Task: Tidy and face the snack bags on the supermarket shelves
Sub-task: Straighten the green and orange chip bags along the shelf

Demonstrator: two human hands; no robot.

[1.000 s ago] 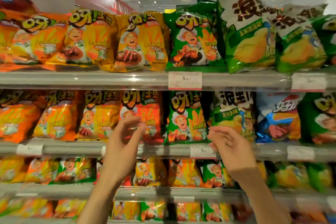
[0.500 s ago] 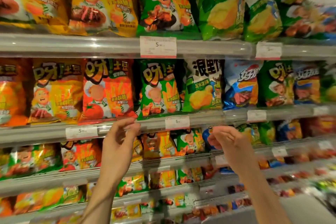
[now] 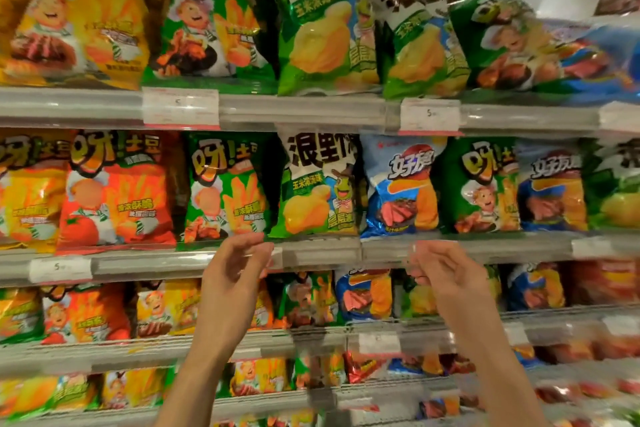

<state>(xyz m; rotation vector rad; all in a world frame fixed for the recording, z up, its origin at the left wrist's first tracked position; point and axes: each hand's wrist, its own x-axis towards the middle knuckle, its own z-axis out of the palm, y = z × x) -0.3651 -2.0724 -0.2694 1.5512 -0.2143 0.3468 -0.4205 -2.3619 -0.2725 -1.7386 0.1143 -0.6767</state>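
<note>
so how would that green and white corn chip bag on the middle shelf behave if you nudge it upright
The green and white corn chip bag looks puffed with air, so probably light and easy to shift. Its glossy film may slip under fingers. It stands on a narrow bottom seam, leaning a little, so it could tip or flop against the neighbouring blue bag.

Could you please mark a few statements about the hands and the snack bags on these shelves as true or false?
1. Both hands are raised in front of the rail of the middle shelf. True.
2. The left hand is holding a blue bag. False: it holds no bag; its fingertips are near the bottom corner of the green fries bag.
3. The green and white chip bag stands upright just above the gap between the hands. True.
4. The right hand is lifting a bag off the top shelf. False: it is at the middle rail, fingers loosely curled, empty.
5. A blue bag stands right of the green and white chip bag. True.
</note>
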